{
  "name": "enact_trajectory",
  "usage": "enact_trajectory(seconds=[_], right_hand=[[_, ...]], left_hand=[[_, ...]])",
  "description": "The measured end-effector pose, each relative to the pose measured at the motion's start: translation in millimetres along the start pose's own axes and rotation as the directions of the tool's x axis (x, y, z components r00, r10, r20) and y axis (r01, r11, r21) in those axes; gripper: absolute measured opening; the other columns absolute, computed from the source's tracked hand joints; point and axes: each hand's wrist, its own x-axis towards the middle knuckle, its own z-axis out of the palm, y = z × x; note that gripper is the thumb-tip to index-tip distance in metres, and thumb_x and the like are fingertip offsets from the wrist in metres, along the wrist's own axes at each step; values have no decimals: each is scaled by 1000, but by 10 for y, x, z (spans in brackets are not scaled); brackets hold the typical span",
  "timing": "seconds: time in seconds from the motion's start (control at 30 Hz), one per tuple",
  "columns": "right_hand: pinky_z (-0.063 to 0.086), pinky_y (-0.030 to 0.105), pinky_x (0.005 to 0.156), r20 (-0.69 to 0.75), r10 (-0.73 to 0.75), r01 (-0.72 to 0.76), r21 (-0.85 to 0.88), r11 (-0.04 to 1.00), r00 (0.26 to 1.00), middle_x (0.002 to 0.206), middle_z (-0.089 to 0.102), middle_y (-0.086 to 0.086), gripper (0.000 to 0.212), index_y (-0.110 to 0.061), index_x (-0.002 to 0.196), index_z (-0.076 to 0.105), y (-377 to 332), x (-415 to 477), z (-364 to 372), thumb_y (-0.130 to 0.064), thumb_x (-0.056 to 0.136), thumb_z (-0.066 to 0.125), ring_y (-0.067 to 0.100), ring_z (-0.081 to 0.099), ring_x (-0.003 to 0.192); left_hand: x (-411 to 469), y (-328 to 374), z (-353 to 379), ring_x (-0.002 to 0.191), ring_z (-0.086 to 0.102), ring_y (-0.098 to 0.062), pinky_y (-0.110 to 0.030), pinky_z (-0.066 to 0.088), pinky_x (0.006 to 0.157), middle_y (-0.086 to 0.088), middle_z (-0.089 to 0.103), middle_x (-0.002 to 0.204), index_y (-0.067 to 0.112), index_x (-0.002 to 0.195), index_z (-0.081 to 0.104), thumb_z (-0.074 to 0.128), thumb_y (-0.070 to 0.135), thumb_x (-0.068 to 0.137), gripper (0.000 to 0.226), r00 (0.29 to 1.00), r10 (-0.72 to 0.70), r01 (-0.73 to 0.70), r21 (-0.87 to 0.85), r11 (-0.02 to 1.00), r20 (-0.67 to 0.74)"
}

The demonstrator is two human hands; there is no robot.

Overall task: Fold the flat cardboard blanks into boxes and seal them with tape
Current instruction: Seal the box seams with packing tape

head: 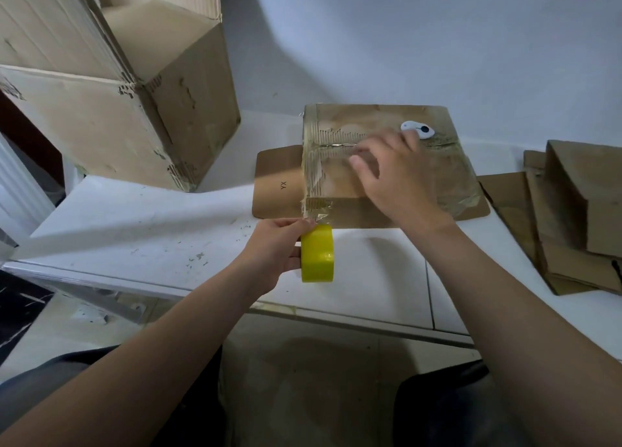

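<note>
Head view, box: a low brown cardboard box (336, 184) sits at centre frame on a white table (151, 217). Its top is worn and scuffed, and clear tape crosses it in glossy, wrinkled bands.
Tape strip: a clear strip (311, 177) runs down the box's left edge to a yellow tape roll (317, 253) just below the near left corner.
Flap: one flap (281, 182) lies flat on the table, sticking out from the box's left side.
Writing: the flap bears the printed letters "YX"; no other text is legible.
Left hand: the left hand (279, 248), at lower centre, grips the roll with its fingers curled round it.
Right hand: the right hand (397, 174) rests on the box top with its fingers spread, slightly blurred.
Cutter: a small white tool with a black dot (418, 129) lies on the box top, just beyond the right fingertips.
Blanks: flat cardboard blanks (555, 211) are piled at the right edge.
Upper left: two large battered cartons (134, 93) are stacked.
</note>
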Motion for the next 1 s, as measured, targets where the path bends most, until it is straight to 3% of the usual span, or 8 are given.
enact_trajectory(seconds=[0.1,0.23,0.33,0.47,0.57,0.7,0.83,1.0], right_hand=[[29,50,112,72,199,-186,-150,971,977,149,47,-2,41,-24,137,54,317,90,-73,-40,100,46,32,32,134],[17,56,115,191,312,-276,-195,941,931,154,37,-7,36,-38,137,43,604,116,-133,-39,101,39,34,20,141],[22,53,110,199,316,-290,-149,945,928,140,52,-11,31,-43,131,51,637,104,-204,-42,101,44,29,26,136],[35,37,89,84,220,-219,-25,975,972,101,68,-14,14,-34,104,71,516,100,-268,-42,94,63,23,44,115],[36,19,73,136,270,-295,232,927,953,93,64,-17,29,-27,115,69,414,78,-270,-25,87,74,16,53,103],[39,27,77,172,276,-315,269,910,946,87,62,-20,22,-28,108,73,341,21,-271,-29,86,75,16,53,105],[50,29,73,198,259,-321,425,846,945,87,70,-16,14,-30,98,72,218,13,-324,-35,85,75,5,63,84],[35,19,57,259,213,-331,611,719,942,67,56,-8,6,-30,87,77,29,30,-384,-34,83,80,5,44,61]], left_hand=[[2,-23,5,93,75,-32,-39,63,74,-13,71,117,7,125,65,67,24,98,32,1000,6,-6,7,1000,2],[7,-55,26,89,76,-33,-41,63,74,-15,72,115,6,122,67,66,22,98,29,1000,16,-16,0,1000,-22],[4,-67,37,86,76,-34,-43,63,75,-16,72,116,6,123,68,67,22,97,30,999,13,-13,-9,1000,-36],[-16,-63,28,84,76,-33,-43,63,74,-16,72,115,6,124,67,68,21,97,31,999,9,-9,-13,1000,-36],[-39,-54,24,83,76,-32,-42,63,72,-15,72,114,7,124,66,68,21,97,31,1000,3,-3,-18,1000,-29],[-66,-24,20,78,77,-30,-37,62,64,-14,73,110,8,118,67,67,21,97,25,999,-4,3,-18,1000,-34],[-77,-6,24,72,77,-24,-33,61,59,-10,71,106,14,109,66,67,21,97,14,999,-9,9,-3,1000,-35],[-74,3,20,78,77,-26,-35,61,63,-10,70,110,11,118,66,68,22,96,24,999,-6,6,2,1000,-40]])
